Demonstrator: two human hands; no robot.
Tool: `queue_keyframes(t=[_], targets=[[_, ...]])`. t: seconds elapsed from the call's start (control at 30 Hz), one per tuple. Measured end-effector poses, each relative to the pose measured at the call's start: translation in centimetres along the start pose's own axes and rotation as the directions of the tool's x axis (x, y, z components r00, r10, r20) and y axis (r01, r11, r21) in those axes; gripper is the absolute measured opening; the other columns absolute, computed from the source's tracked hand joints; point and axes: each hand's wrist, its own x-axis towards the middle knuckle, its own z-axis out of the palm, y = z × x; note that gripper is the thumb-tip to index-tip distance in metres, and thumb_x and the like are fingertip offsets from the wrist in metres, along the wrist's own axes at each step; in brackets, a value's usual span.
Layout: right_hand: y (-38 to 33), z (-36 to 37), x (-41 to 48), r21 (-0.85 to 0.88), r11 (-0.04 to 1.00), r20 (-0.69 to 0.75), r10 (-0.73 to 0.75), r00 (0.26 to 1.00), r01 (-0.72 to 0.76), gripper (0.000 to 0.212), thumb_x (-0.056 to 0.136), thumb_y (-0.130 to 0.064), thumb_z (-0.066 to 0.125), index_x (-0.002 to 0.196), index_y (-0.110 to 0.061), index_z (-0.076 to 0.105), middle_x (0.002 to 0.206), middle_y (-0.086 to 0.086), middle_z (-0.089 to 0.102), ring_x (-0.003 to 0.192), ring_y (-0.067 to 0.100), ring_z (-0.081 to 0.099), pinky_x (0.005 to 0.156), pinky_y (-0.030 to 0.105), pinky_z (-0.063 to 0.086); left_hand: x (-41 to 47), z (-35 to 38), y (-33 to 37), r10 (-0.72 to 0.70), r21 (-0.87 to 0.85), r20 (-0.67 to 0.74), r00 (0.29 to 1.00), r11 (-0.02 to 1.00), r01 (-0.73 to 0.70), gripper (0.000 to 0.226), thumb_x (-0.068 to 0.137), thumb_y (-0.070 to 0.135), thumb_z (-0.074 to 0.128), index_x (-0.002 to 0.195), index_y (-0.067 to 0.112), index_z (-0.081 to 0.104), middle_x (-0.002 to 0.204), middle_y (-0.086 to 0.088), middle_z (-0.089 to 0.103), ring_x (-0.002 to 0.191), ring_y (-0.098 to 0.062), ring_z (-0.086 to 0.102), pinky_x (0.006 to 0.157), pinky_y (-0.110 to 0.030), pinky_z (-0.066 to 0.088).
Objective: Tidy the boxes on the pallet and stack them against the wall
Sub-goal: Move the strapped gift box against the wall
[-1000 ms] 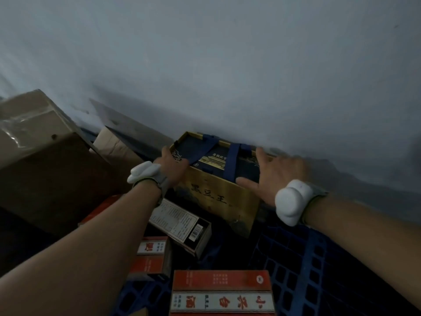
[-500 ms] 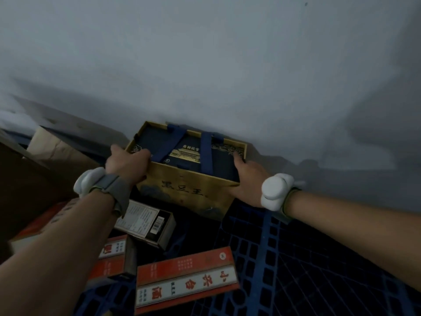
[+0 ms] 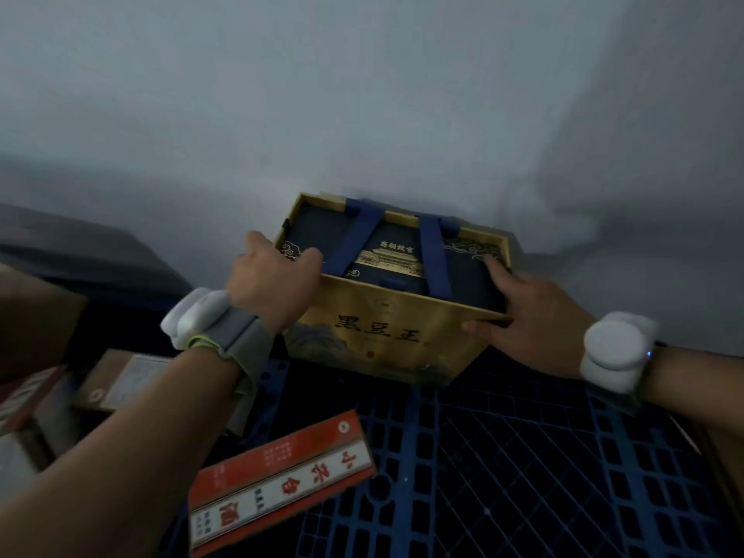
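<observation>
Here, nearest the camera, a red box (image 3: pixel 282 483) with a white band of characters lies flat and askew on the blue pallet (image 3: pixel 523 477), whose open grid fills the lower right. At lower left, partly hidden by the left forearm, lie more boxes (image 3: pixel 120 380), blurred and dim; one shows a pale label, another a red edge. Both forearms reach forward from the bottom corners, each with a white wrist device: the left one (image 3: pixel 197 322) on a grey strap, the right one (image 3: pixel 616 350) showing a small blue light. Beyond them, the left hand (image 3: pixel 273 285) is clamped on the left end of the gold box (image 3: pixel 386 340), thumb lying over the dark top near the corner and fingers out of sight behind the side. The right hand (image 3: pixel 531 316) is closed on the right end, index finger stretched along the top edge and thumb pressed to the gold front. This gold box, with a navy top, a gold building emblem, two blue straps (image 3: pixel 435 255) and three dark characters on its front, stands over the far edge of the pallet; whether its base rests fully on the grid cannot be told. Its rear edge stands at or just beside the grey wall (image 3: pixel 362 94), which fills the upper half. At far left a brown carton (image 3: pixel 36 316) is partly seen.
</observation>
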Motion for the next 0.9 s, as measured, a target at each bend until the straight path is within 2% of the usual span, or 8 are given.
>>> queue_keyframes(t=[0.13,0.33,0.47,0.57,0.63,0.7,0.8,0.9], targets=[[3.7,-0.5,-1.9,-0.052,0.997,-0.011,0.054,0.998,-0.054,0.11,0.068,-0.071,0.045,0.154,-0.014,0.007,0.132,0.017,0.052,0.112,0.032,0.053,0.083,0.026,0.037,-1.1,4.3,1.4,0.043,-0.006,0.054,0.998,0.999,-0.043,0.054,0.082,0.034,0.052,0.118,-0.004,0.04,0.111,-0.025,0.056,0.101,-0.042,0.058,0.075,-0.037,0.041],[7.2,-1.2,-2.7,-0.107,0.982,0.054,0.163,0.985,-0.156,0.1,0.082,-0.061,0.053,0.154,-0.018,-0.002,0.153,0.012,0.032,0.132,0.03,0.039,0.103,0.034,0.036,-2.0,9.1,2.6,0.046,0.028,0.033,0.998,0.998,-0.047,0.05,0.086,0.037,0.056,0.116,-0.001,0.04,0.119,-0.025,0.054,0.105,-0.044,0.054,0.076,-0.04,0.038],[8.5,-1.2,-1.7,-0.153,0.974,0.074,0.18,0.981,-0.167,0.098,0.085,-0.057,0.055,0.153,-0.019,-0.005,0.15,0.013,0.033,0.124,0.03,0.046,0.094,0.031,0.037,-2.7,11.4,1.9,0.058,-0.001,-0.03,0.998,0.998,-0.058,0.046,0.086,0.037,0.059,0.111,0.002,0.041,0.111,-0.02,0.053,0.097,-0.041,0.055,0.07,-0.037,0.033],[9.4,-1.2,-1.0,-0.192,0.969,0.131,0.185,0.974,-0.159,0.099,0.086,-0.052,0.058,0.153,-0.021,-0.008,0.149,0.015,0.031,0.115,0.03,0.053,0.084,0.024,0.036,-4.2,12.3,1.7,0.17,-0.011,0.011,0.985,0.985,-0.169,0.051,0.088,0.045,0.059,0.112,0.004,0.039,0.099,-0.011,0.046,0.088,-0.037,0.056,0.067,-0.037,0.037],[9.8,-1.3,-0.6,-0.251,0.957,0.156,0.188,0.97,-0.145,0.099,0.087,-0.054,0.056,0.153,-0.023,-0.01,0.147,0.015,0.033,0.112,0.03,0.054,0.079,0.023,0.035,-4.0,12.1,1.7,0.177,-0.034,0.048,0.983,0.984,-0.176,0.052,0.089,0.047,0.057,0.113,0.004,0.037,0.101,-0.012,0.048,0.088,-0.037,0.057,0.07,-0.04,0.045],[9.9,-1.3,-0.4,-0.346,0.927,0.137,0.201,0.97,-0.143,0.102,0.083,-0.064,0.052,0.152,-0.026,-0.011,0.145,0.015,0.034,0.116,0.032,0.051,0.08,0.028,0.042,-3.6,11.6,1.8,0.198,-0.022,0.103,0.975,0.98,-0.197,0.054,0.089,0.051,0.055,0.113,0.006,0.035,0.108,-0.016,0.052,0.092,-0.039,0.058,0.076,-0.043,0.048],[8.8,-1.0,0.2,-0.48,0.856,0.072,0.259,0.963,-0.194,0.109,0.072,-0.081,0.046,0.151,-0.032,-0.01,0.148,0.018,0.027,0.129,0.039,0.036,0.092,0.044,0.047,-3.5,10.7,1.7,0.251,0.136,0.183,0.951,0.951,-0.277,0.081,0.084,0.067,0.049,0.136,0.011,0.023,0.13,-0.017,0.047,0.106,-0.042,0.057,0.083,-0.045,0.046],[6.6,-0.9,0.7,-0.378,0.875,0.072,0.352,0.933,-0.301,0.117,0.065,-0.087,0.045,0.151,-0.033,-0.012,0.158,0.017,-0.001,0.142,0.042,0.011,0.106,0.055,0.029,-4.0,10.2,1.8,0.331,0.294,0.259,0.907,0.868,-0.4,0.115,0.073,0.078,0.052,0.151,0.024,-0.012,0.139,-0.012,0.042,0.11,-0.037,0.058,0.08,-0.041,0.047]])
